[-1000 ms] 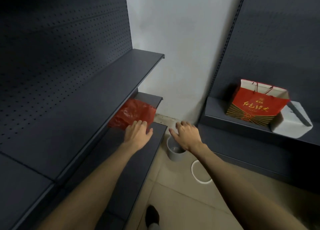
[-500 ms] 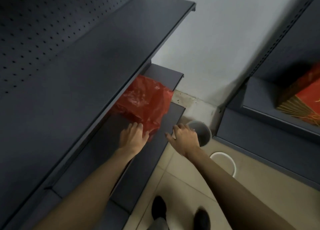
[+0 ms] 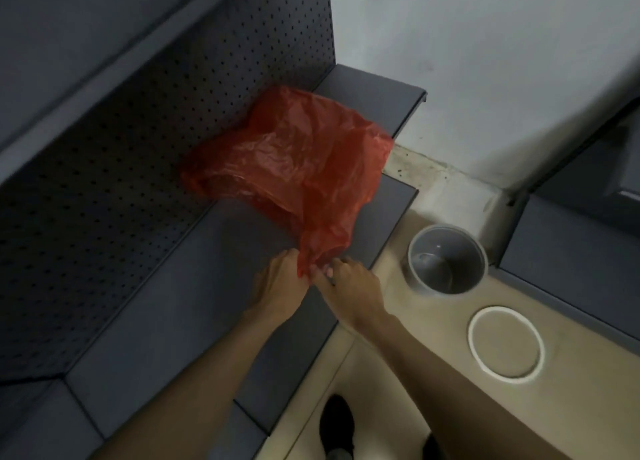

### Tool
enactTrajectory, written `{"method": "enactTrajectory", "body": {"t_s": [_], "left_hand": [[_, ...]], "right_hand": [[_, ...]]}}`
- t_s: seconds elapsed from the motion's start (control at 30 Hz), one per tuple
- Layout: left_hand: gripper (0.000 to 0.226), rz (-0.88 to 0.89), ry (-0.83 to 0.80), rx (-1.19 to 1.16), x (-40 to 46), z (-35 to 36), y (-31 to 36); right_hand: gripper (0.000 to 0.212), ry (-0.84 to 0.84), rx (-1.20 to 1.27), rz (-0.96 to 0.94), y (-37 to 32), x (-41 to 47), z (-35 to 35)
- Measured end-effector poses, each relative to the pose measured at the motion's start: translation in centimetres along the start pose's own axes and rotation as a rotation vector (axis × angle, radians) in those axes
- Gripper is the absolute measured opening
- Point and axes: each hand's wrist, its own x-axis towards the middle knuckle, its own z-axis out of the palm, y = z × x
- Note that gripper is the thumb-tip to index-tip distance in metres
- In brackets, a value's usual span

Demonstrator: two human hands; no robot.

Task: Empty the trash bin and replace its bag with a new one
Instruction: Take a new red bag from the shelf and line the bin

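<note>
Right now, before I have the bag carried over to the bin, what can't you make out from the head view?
- Red bag: its mouth is bunched inside both hands, so open end or corner, cannot tell.
- Left hand and right hand: fingertips buried in the plastic, exact grip hidden.
- Grey bin: its outside is out of sight from above; the glint inside is too blurred to identify.
- White ring on the floor: purpose unclear.

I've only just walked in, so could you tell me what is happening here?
A person is standing at a dark shelf and pinching the near end of a red plastic bag with both the left hand and the right hand. The rest of the bag lies on the shelf. The small grey trash bin stands unlined on the floor to the right, with a white ring lying beside it.
</note>
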Motion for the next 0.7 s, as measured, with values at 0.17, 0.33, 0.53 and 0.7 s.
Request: {"method": "enactTrajectory", "body": {"t_s": [0.17, 0.33, 0.53, 0.7], "left_hand": [[0.021, 0.123, -0.049, -0.328, -0.4, 0.1, 0.8], [0.038, 0.120, 0.137, -0.200, 1.5, -2.0, -0.2], [0.078, -0.112, 0.395, -0.083, 5.1, -5.1, -0.5], [0.097, -0.290, 0.373, 0.051, 6.3, -5.3, 0.3]], "right_hand": [[0.037, 0.021, 0.336, 0.096, -1.0, 1.5, 0.3], [0.012, 0.096, 0.430, 0.100, -0.2, 2.1, -1.8], [0.011, 0.183, 0.455, 0.159, 3.4, 0.8, -6.2], [0.016, 0.255, 0.495, 0.193, 7.1, -1.1, -9.5]]}}
